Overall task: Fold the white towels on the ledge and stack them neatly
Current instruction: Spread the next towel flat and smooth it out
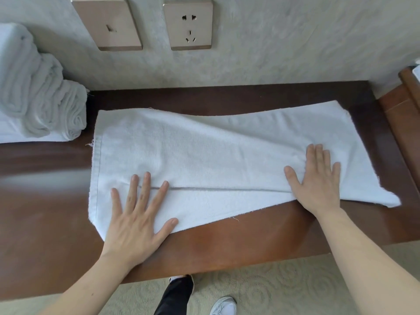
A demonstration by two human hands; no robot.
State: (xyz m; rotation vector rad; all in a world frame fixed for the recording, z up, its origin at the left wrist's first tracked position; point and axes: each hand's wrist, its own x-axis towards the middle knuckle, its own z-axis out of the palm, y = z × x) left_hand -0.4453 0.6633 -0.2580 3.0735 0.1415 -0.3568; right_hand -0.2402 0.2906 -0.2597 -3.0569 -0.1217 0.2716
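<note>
My left hand [136, 214] and right hand [318, 178]: both flat, fingers spread, pressing the folded white towel [204, 151] mid-frame on the wooden ledge [227, 242].

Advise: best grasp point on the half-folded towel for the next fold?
Probably the towel at its right short end, pinching both near and far corners from the right. It lies long left-to-right, that end overhangs unevenly, and the right hand rests flat beside it.

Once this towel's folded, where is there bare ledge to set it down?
Bare wood shows left of the towel, in front of the rolled towels; a strip lies between the towel's near edge and the ledge front. The left hand and right hand press the towel. The back-left corner is crowded.
</note>
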